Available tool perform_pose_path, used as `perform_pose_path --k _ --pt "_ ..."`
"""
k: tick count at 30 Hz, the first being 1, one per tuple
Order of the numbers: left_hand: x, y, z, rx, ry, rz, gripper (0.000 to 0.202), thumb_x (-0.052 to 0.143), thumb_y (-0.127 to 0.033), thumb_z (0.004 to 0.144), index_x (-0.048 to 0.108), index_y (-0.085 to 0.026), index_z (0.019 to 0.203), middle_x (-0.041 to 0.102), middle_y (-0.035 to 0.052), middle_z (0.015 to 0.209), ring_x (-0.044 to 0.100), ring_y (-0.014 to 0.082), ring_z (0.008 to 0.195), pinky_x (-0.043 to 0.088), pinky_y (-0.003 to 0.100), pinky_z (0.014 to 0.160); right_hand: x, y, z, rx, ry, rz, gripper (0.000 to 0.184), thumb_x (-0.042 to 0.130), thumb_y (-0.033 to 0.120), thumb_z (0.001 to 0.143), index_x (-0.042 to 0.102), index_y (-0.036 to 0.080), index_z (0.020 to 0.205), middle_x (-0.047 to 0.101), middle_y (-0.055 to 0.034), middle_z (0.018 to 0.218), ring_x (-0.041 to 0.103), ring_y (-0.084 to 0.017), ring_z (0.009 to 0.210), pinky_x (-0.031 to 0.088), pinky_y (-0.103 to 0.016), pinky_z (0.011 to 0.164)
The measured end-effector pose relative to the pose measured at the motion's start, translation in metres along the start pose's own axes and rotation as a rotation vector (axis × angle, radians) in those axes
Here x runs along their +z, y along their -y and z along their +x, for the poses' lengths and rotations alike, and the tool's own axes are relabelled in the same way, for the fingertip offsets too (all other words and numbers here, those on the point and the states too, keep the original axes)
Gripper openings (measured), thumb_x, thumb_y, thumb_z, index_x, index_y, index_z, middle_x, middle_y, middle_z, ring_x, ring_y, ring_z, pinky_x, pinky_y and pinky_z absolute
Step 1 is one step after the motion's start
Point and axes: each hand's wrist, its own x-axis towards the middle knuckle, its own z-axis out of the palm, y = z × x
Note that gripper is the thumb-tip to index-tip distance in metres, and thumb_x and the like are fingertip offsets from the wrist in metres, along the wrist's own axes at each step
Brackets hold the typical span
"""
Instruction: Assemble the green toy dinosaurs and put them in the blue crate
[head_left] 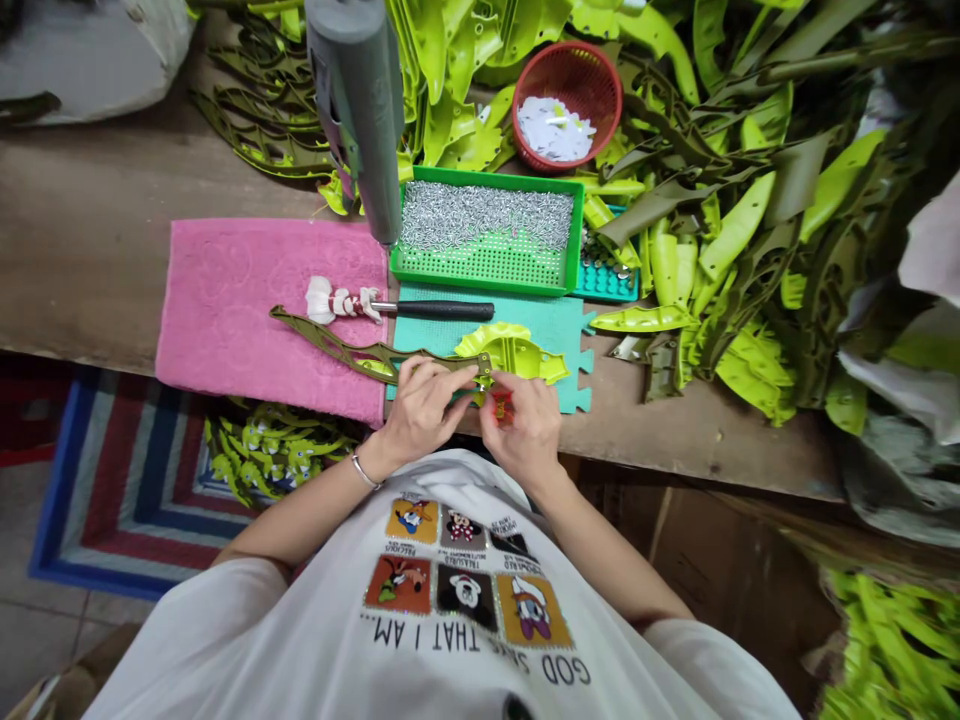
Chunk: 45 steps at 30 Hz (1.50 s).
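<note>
A long curved olive-green plastic part (pixel 352 350) slants over the pink towel and the teal foam mat (pixel 427 330). My left hand (pixel 421 405) is closed round its right end. Close beside it, my right hand (pixel 525 425) is closed in a pinch at that end, with a small red piece (pixel 501 405) showing at its fingers; I cannot make out exactly what they grip. Just beyond my fingers lies a lime-green plastic part (pixel 517 350) on the mat. A screwdriver with a black handle (pixel 446 310) and white-wrapped shaft rests above the olive part.
A green tray (pixel 487 285) of small silver screws stands behind the mat. Behind it is a red basket (pixel 611 110) of white pieces. Lime and olive parts (pixel 735 230) pile up on the right. A grey upright tool (pixel 360 110) hangs over the pink towel (pixel 225 310).
</note>
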Motion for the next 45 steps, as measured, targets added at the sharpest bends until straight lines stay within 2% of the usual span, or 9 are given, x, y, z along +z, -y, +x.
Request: perform_pose_path --k 6,13,17,24,30,32,36,40,45 --pt "0.001 -0.002 -0.002 -0.005 0.01 0.012 0.056 0.06 -0.015 0.093 0.037 -0.019 0.145 0.077 0.0029 0.095 0.067 0.0199 0.085 0.044 0.041 0.091 0.003 0.001 0.0 0.033 -0.01 0.003 0.034 0.058 0.008 0.082 0.054 0.02 0.114 0.067 -0.0014 0.077 0.055 -0.02 0.07 0.041 -0.034 0.067" --pt "0.005 -0.001 -0.011 0.134 0.058 0.095 0.07 0.056 -0.007 0.093 0.023 -0.015 0.154 0.078 0.0028 0.1 0.067 0.0187 0.09 0.033 0.043 0.104 0.0 0.002 -0.002 0.035 0.002 0.035 0.033 0.057 0.011 0.085 0.053 0.018 0.117 0.068 -0.0055 0.086 0.06 -0.021 0.076 0.048 -0.035 0.07" --pt "0.003 0.0 -0.02 0.228 0.111 0.186 0.06 0.049 -0.008 0.096 0.032 -0.017 0.152 0.078 0.0041 0.107 0.066 0.0187 0.103 0.025 0.044 0.111 -0.017 0.002 -0.009 0.079 0.008 0.09 0.034 0.062 0.017 0.085 0.052 0.018 0.118 0.067 -0.0106 0.1 0.065 -0.023 0.092 0.055 -0.037 0.077" --pt "0.002 0.004 -0.022 0.156 0.19 0.123 0.052 0.049 -0.009 0.093 0.048 -0.023 0.143 0.077 0.0025 0.111 0.062 0.0201 0.107 0.023 0.047 0.113 -0.031 0.003 -0.022 0.124 -0.007 0.123 0.018 0.057 0.009 0.09 0.06 0.022 0.101 0.073 -0.0041 0.087 0.072 -0.017 0.077 0.058 -0.031 0.072" --pt "0.0 0.005 -0.018 0.177 0.248 0.106 0.042 0.053 -0.01 0.092 0.06 -0.025 0.131 0.072 0.0023 0.123 0.057 0.022 0.109 0.024 0.05 0.113 -0.031 0.007 -0.023 0.5 0.125 0.353 0.014 0.068 0.024 0.086 0.059 0.023 0.097 0.076 -0.0002 0.084 0.074 -0.016 0.07 0.059 -0.026 0.067" --pt "0.0 0.004 -0.019 0.195 0.267 0.133 0.041 0.054 -0.012 0.092 0.062 -0.028 0.129 0.072 0.0021 0.125 0.056 0.0231 0.11 0.025 0.051 0.112 -0.029 0.006 -0.024 0.543 0.138 0.373 0.014 0.068 0.027 0.085 0.059 0.023 0.095 0.076 0.0001 0.082 0.073 -0.016 0.068 0.059 -0.026 0.064" --pt "0.0 0.004 -0.021 0.202 0.298 0.169 0.04 0.056 -0.014 0.092 0.063 -0.031 0.126 0.07 0.0022 0.127 0.056 0.024 0.112 0.028 0.053 0.109 -0.022 0.004 -0.029 0.415 0.089 0.25 0.007 0.065 0.023 0.087 0.061 0.022 0.093 0.075 0.0001 0.079 0.07 -0.014 0.061 0.057 -0.025 0.061" --pt "-0.001 0.005 -0.021 0.229 0.298 0.188 0.034 0.056 -0.014 0.092 0.066 -0.028 0.121 0.07 0.0025 0.128 0.057 0.024 0.112 0.03 0.054 0.109 -0.016 0.003 -0.033 0.247 -0.012 0.168 0.011 0.062 0.017 0.089 0.061 0.021 0.099 0.074 -0.0034 0.085 0.072 -0.015 0.073 0.059 -0.026 0.067" --pt "-0.001 0.006 -0.022 0.297 0.284 0.213 0.033 0.057 -0.015 0.093 0.065 -0.026 0.123 0.069 0.0037 0.129 0.058 0.0239 0.114 0.029 0.055 0.112 -0.025 0.0 -0.031 0.252 0.03 0.225 0.014 0.065 0.017 0.087 0.061 0.02 0.1 0.072 -0.0038 0.087 0.071 -0.015 0.074 0.059 -0.028 0.067"
